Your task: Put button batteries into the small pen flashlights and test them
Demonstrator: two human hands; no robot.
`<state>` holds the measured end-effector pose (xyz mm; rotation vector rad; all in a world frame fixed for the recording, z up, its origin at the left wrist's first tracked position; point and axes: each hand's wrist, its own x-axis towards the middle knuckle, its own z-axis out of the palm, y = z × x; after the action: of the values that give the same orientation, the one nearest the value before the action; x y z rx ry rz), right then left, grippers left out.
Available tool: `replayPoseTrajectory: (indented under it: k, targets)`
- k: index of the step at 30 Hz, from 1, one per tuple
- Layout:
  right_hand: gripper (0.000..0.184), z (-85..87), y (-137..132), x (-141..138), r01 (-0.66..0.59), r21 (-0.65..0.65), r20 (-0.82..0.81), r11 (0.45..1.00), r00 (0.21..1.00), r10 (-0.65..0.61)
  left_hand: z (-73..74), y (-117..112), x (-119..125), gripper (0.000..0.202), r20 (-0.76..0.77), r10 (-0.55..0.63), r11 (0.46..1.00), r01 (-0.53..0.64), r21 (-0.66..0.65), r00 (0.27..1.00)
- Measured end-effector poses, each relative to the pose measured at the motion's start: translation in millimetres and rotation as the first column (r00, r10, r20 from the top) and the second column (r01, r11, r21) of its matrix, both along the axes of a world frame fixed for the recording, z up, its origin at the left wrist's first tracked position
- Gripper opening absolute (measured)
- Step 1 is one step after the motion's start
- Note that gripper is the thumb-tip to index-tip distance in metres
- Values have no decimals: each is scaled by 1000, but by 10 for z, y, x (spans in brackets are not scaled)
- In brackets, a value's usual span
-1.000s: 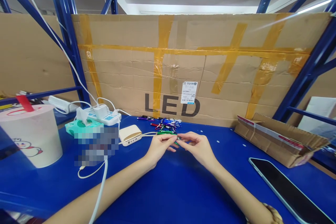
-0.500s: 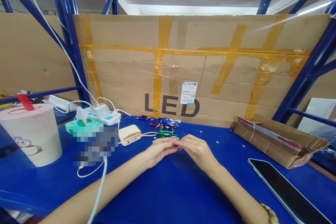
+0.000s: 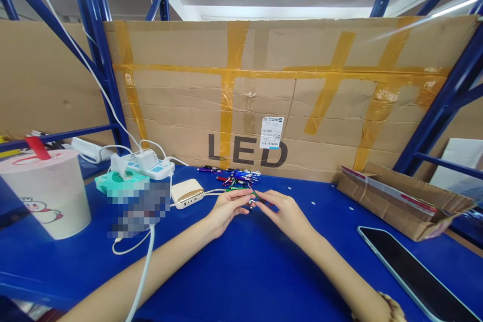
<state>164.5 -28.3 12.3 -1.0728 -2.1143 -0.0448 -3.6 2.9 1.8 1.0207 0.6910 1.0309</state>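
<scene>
Near the middle of the blue tabletop, my left hand [image 3: 227,209] and my right hand [image 3: 284,210] meet at the fingertips. Between them is a small green clip [image 3: 256,195] with a shiny metal end, looking like a carabiner, pinched by both hands. Fingers cover much of it, so its full shape is hidden. Just beyond the hands lies a pile of slim metallic pieces [image 3: 241,176] in blue, red, purple and green, some with silvery rings; they are too small to name surely.
Left stand a white paper cup [image 3: 49,196], a power strip [image 3: 151,167] with chargers and cables, and a cream power bank [image 3: 187,193]. To the right are an open cardboard box [image 3: 392,201] and a phone [image 3: 411,271]. A large cardboard sheet [image 3: 181,105] closes off the back.
My fingertips have drawn slightly apart, exposing a green curved part and a metal end between them. Both hands stay in nearly the same place.
</scene>
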Motion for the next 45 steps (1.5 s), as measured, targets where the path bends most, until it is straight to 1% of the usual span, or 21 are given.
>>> replayPoseTrajectory:
  k: [3, 8, 11, 14, 16, 18, 20, 22, 26, 29, 34, 36, 41, 45]
  targets:
    - [27, 14, -15, 2, -6, -53, 48, 999, 999, 9, -4, 2, -1, 25, -2, 2, 1000, -2, -4, 1000]
    - [31, 25, -31, -2, -37, -81, 39, 996, 998, 40, 16, -19, 7, 28, 7, -1, 1000, 1, -20, 1000]
    - [32, 1, -10, -5, -66, -77, 0, 995, 998, 66, 26, -29, 13, 32, -2, 8, 1000, -8, -30, 1000]
    - [28, -9, 10, -20, -95, -57, -86, 994, 992, 90, 32, -32, 12, 23, -42, -42, 999, 41, -25, 998]
    - [25, 0, 17, -32, -74, -52, -161, 996, 985, 65, 36, -32, 10, 22, -79, -100, 994, 97, -41, 992]
    - [23, 10, 19, -37, -24, -65, -226, 998, 974, 8, 38, -31, 9, 24, -113, -135, 989, 128, -71, 984]
    - [23, 13, 23, -34, 8, -98, -264, 995, 964, -34, 39, -28, 9, 25, -130, -147, 987, 137, -82, 981]
    - [24, 7, 30, -28, 0, -127, -275, 992, 961, -36, 38, -22, 7, 25, -133, -147, 988, 140, -63, 980]
    - [25, -9, 48, -12, -46, -117, -234, 992, 972, 17, 44, -12, 0, 24, -146, -98, 995, 93, -44, 984]
    - [25, -13, 60, 3, -37, -103, -201, 994, 980, 16, 53, -12, -1, 25, -165, -56, 998, 49, -41, 985]
    - [27, -32, 71, 25, -40, -88, -137, 995, 990, 28, 41, -3, 0, 29, -187, 10, 998, 0, 57, 982]
    - [29, -41, 69, 28, -31, -70, -96, 997, 995, 24, 26, 7, -2, 32, -186, 34, 996, -19, 82, 982]
    - [32, -38, 49, 36, -3, -2, 36, 1000, 999, 3, 2, 11, 4, 37, -203, 57, 987, -25, 158, 978]
    - [34, -22, 24, 31, -2, -32, 135, 1000, 991, 6, -4, -8, 18, 34, -228, 80, 977, -31, 209, 971]
